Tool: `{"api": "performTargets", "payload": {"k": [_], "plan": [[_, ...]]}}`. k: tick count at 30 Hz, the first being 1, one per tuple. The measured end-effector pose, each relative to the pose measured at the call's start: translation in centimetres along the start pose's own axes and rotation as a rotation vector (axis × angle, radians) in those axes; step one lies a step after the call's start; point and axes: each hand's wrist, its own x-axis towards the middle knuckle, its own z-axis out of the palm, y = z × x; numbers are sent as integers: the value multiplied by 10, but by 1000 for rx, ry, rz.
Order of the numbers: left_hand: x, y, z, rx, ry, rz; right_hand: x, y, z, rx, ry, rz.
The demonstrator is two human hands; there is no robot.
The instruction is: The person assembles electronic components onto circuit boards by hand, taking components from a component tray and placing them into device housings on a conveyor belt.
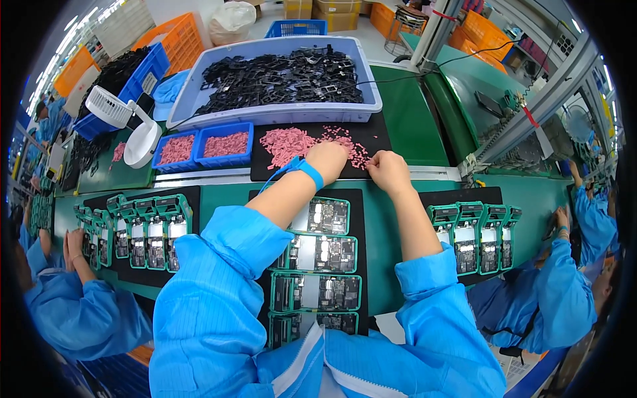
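Observation:
Small pink pieces (285, 144) lie in a heap on a black mat (371, 129) in front of me, with looser ones spread toward the right. My left hand (327, 161), with a blue strap round the wrist, is curled down over the heap; anything in its fingers is hidden. At the right edge of the spread, my right hand (389, 171) has thumb and fingers pinched together, and whatever they hold is too small to make out. Below my wrists, green frames with circuit boards (325, 254) lie in a column on another black mat.
Two blue trays of pink pieces (225, 144) stand left of the heap. Behind is a large tub (279, 116) of black plastic parts. A white fan (109, 106) stands at left. More board-filled frames (156, 235) lie to the left and right (468, 235), beside co-workers in blue.

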Motion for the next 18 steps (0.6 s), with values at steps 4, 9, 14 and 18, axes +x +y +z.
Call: {"api": "performTargets", "payload": {"k": [4,9,14,18], "plan": [[-6,-2,-7,-37,-31,38,-1,1,13,-100,110,-47],[-36,14,-43,-176,-108,143,-5,7,17,-131,134,-104],[-80,32,-66,-218,-169,203,-36,2,6,-20,175,-207],[-119,50,-77,-319,-266,223,-93,-14,-10,52,-24,-328]]}}
